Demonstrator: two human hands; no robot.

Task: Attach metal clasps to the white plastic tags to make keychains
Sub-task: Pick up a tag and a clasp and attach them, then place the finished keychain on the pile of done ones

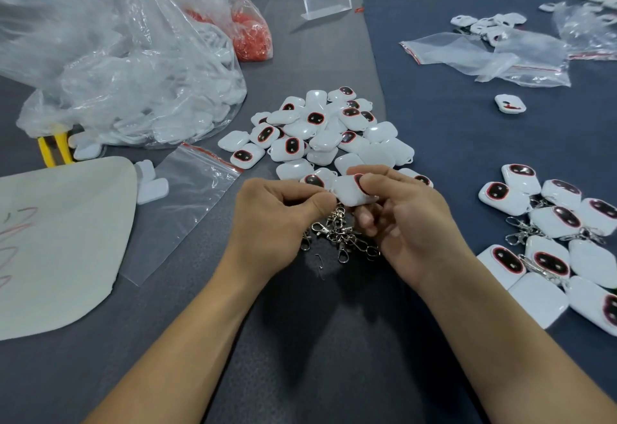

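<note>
Far to the left of the hands, a big clear bag (127, 89) bulges with white tags not yet unpacked. A yellow-handled tool (55, 149) pokes out beneath it, and a pale sheet (60, 240) lies nearer the person. Between that sheet and the left hand lies an empty zip bag (187, 203).

The left hand (277, 220) has thumb and forefinger closed in a pinch on the top of a metal clasp (339, 212), right at the left corner of the tag being worked on. Whether the ring is already through the tag's loop is hidden by the fingertips. The right hand (400, 223) grips that white tag (350, 191), thumb on top and fingers curled beneath, raised just above the worktop (300, 340).

Directly under both hands lies a tangle of loose clasps (344, 240). Just beyond the hands is a heap of bare tags (320, 133), some face up showing a dark oval, some face down.

To the right of the right hand lies the finished group of keychains (561, 243), tags with clasps attached. Further away on that side are one stray tag (509, 103) and some emptied bags (500, 56).

By my reading the job is early to midway. About a dozen are done, a larger heap is waiting, and the full bag is untouched.
</note>
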